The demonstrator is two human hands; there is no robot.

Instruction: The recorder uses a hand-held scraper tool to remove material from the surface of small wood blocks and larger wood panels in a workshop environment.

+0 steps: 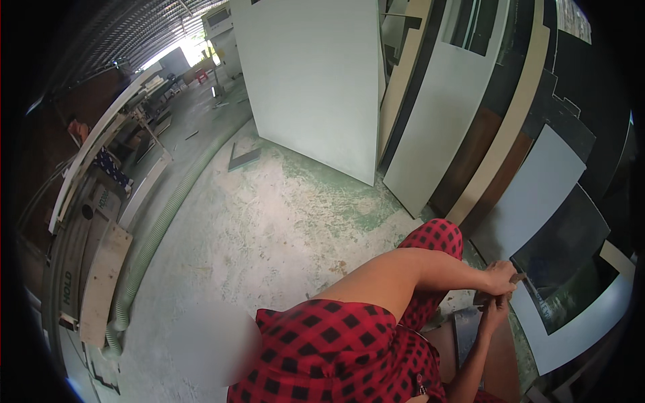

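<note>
Both my hands are together at the lower right, in front of the leaning panels. My left hand [500, 277] is closed around something small and brown [517, 277] that sticks out past the fingers. Just below it, my right hand [494, 313] is also closed, with a brownish flat piece [481, 299] showing beside the fingers. What kind of thing they hold is too small and too covered to tell. Next to the hands leans a glossy black panel [564, 235], and a pale grey cut-out panel [537, 342] stands below it.
Large white panels [309, 80] and several boards [430, 134] lean along the right. A grey frame piece [243, 158] lies on the floor. To the left runs a ribbed green hose [178, 201] beside a long machine [74, 269]. Another person [111, 168] is at the far left.
</note>
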